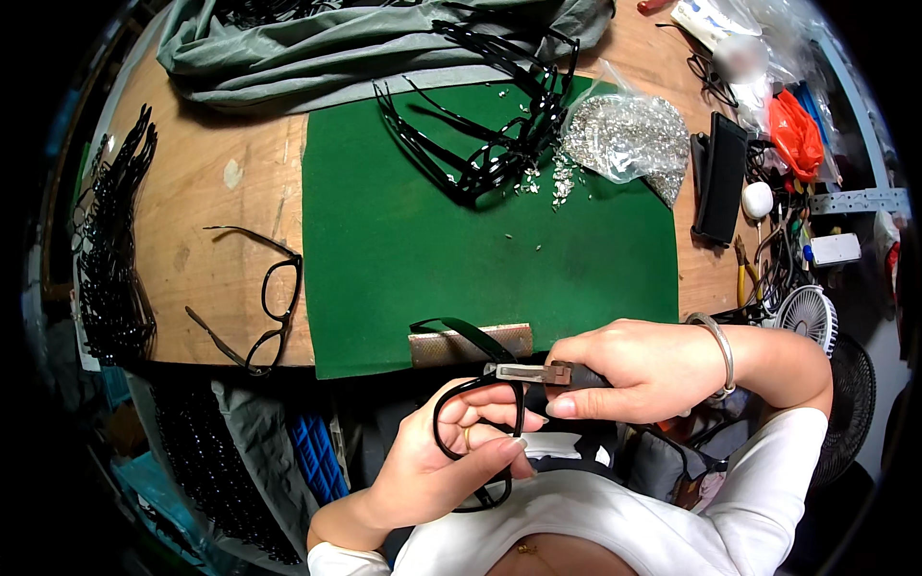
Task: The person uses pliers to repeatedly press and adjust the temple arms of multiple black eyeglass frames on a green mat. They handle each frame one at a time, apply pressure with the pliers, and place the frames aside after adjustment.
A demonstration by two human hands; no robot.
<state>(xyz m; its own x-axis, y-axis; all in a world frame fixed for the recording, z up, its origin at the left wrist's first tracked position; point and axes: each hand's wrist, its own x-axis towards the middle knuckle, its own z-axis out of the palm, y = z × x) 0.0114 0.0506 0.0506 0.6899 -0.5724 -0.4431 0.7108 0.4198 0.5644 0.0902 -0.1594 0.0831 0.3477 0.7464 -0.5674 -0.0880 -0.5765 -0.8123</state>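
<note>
My left hand (423,466) grips a black glasses frame (439,422) by its rim, close to my body at the table's front edge. One temple (466,332) of that frame sticks up over a textured metal block (423,349). In my right hand (639,370) is a pair of pliers (523,372), its jaws at the corner where rim and temple meet. Whatever sits between the jaws is too small to make out. Farther back on the green mat (413,259) lies a heap of black glasses frames (480,173), with small silvery pieces (563,182) scattered beside it.
A clear bag of small metal parts (629,139) rests at the mat's back right. Left of the mat lies another glasses frame (291,288), then a frame stack (115,259). Grey cloth (259,62) lies behind. A black phone-like slab (722,182), yellow-handled pliers (741,274) and a fan (807,315) stand right.
</note>
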